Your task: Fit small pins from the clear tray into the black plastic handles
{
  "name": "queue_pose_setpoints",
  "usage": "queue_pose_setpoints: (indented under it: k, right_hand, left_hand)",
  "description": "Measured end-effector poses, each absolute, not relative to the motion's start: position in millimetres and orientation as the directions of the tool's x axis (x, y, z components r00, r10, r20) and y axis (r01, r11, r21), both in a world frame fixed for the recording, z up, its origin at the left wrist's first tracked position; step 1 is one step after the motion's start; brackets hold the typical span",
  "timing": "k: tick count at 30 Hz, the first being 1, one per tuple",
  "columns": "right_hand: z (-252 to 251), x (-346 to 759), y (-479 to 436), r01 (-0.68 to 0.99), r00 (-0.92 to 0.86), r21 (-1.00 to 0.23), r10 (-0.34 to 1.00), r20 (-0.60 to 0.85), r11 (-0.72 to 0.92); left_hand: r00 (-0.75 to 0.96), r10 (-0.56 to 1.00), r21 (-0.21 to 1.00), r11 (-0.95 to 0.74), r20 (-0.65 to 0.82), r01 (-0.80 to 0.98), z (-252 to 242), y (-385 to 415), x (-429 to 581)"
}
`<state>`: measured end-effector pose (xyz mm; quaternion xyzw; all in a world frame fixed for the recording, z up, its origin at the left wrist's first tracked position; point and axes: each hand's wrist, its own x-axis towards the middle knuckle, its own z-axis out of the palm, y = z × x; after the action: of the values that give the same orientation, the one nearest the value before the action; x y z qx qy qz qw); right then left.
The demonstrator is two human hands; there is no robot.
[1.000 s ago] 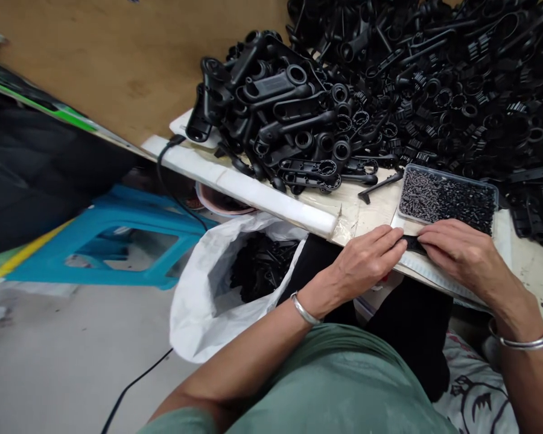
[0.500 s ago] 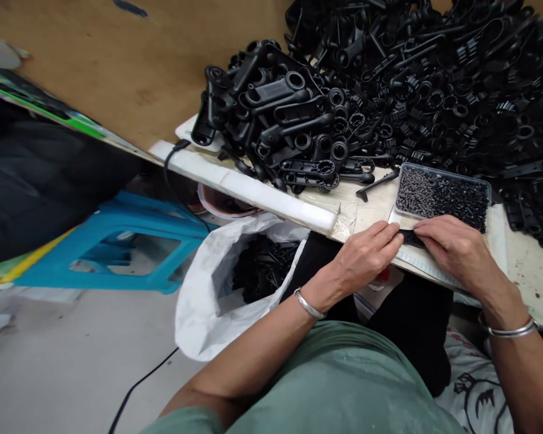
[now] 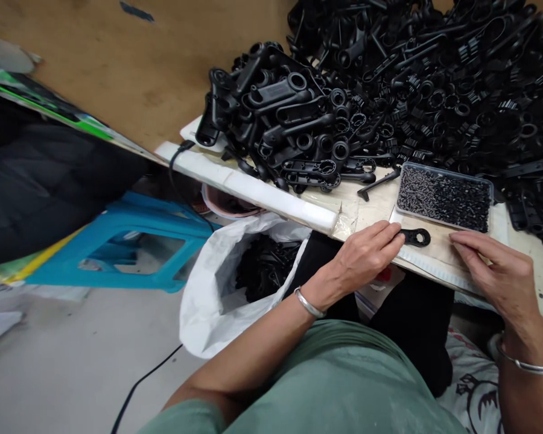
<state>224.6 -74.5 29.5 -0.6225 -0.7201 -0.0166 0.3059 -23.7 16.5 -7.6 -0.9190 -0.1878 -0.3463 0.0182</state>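
Observation:
My left hand is closed on a black plastic part with a ring-shaped end, pressing it flat at the bench edge. Its other end is hidden beneath my fingers. To the right, apart from that part, my right hand has thumb and forefinger pinched together. Whatever they hold, if anything, is too small to make out. Just behind both hands sits a shallow clear box filled with tiny dark pieces, greyer on the left and blacker on the right.
A large heap of black plastic parts covers the back of the bench. A white strip lines the front edge. Below stand a white sack of black parts and a blue stool. A black cable crosses the floor.
My right hand has moved right, away from the black part, uncovering its ring end. My left hand keeps its hold in the same place.

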Motion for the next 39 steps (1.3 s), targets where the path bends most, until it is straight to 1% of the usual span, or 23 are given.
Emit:
queue_pose_setpoints:
  k: [4,6,8,10,13,16,18,21,23,27,32,34,39]
  right_hand:
    - [39,228,-71,0.931,0.021,-0.335,0.895,0.446,0.146]
    - [45,233,-63,0.951,0.031,-0.291,0.901,0.433,0.106]
    - [48,242,-52,0.978,0.021,-0.199,0.916,0.400,0.064]
    - [47,251,-39,0.997,0.006,-0.075,0.939,0.343,0.022]
    - [40,262,-21,0.996,-0.027,0.087,0.944,0.330,-0.002]
    - [36,263,-10,0.987,-0.045,0.160,0.942,0.333,-0.009]
    - [37,260,-7,0.985,-0.035,0.170,0.951,0.309,-0.019]
    - [39,255,-6,0.983,-0.025,0.180,0.963,0.268,-0.024]
    - [41,253,-6,0.983,-0.014,0.179,0.967,0.253,-0.032]
    - [44,252,-6,0.984,-0.005,0.175,0.974,0.226,-0.036]
    - [45,249,-5,0.991,-0.032,0.137,0.961,0.276,-0.006]
    - [46,246,-4,0.992,-0.018,0.124,0.968,0.251,-0.014]
    - [48,243,0,0.993,0.054,0.094,0.990,0.131,-0.066]
  left_hand:
    - [0.693,0.331,0.112,-0.933,0.640,0.342,-7,17,-24]
    - [0.688,0.319,0.113,-0.938,0.652,0.328,-8,17,-25]
    - [0.686,0.318,0.130,-0.941,0.654,0.313,-7,17,-26]
    - [0.688,0.332,0.158,-0.939,0.645,0.306,-5,17,-26]
    - [0.678,0.350,0.173,-0.933,0.646,0.317,2,23,-23]
    - [0.663,0.366,0.155,-0.922,0.654,0.356,16,36,-17]
    - [0.679,0.389,0.139,-0.909,0.622,0.394,26,47,-9]
    - [0.753,0.438,0.127,-0.891,0.490,0.435,36,65,7]
    - [0.794,0.443,0.136,-0.894,0.416,0.427,38,75,19]
    - [0.819,0.403,0.136,-0.914,0.409,0.382,33,86,36]
    - [0.850,0.377,0.089,-0.924,0.367,0.371,33,88,42]
    - [0.850,0.371,0.076,-0.926,0.374,0.370,32,87,43]
    - [0.849,0.361,0.057,-0.928,0.386,0.369,29,87,41]
